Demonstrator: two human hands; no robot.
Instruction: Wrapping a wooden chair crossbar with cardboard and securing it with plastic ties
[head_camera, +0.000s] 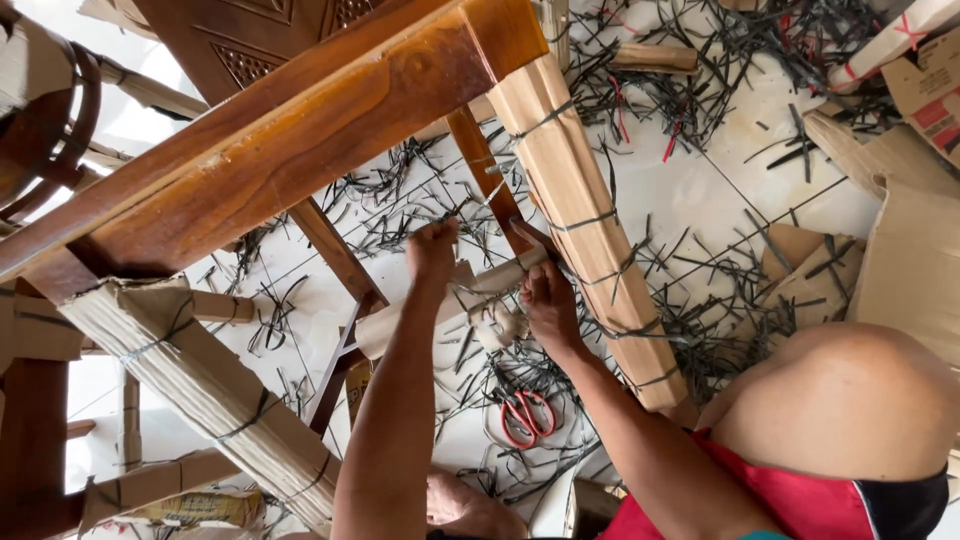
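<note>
White tiled floor (700, 190) is seen from above, strewn with cut black strap pieces (700, 50) and torn cardboard (915, 260) along its right edge. A wooden chair frame (300, 130) in varnished brown fills the upper left; two of its legs are wrapped in corrugated cardboard tied round with thin dark straps: one wrapped leg (585, 220) runs down the middle towards the lower right, another wrapped leg (200, 400) lies at the lower left. A cardboard-wrapped rung (480, 290) is seen crossing between the hands, meeting the middle wrapped leg.

The left hand (432, 252) is raised above the rung with fingers curled shut into a fist; what is gripped inside cannot be told, though a thin strap seems to run from it. The right hand (548, 305) is pressed against the joint where rung and leg meet, fingers bunched together and pinching at the wrapping there; the exact piece pinched is hidden.

Red-handled scissors (525, 415) are left on the floor just below the right hand, among the strap scraps. A bare knee (850, 400) and red shorts (780, 490) are seen at the lower right corner, a bare foot (465, 505) at the bottom edge.
</note>
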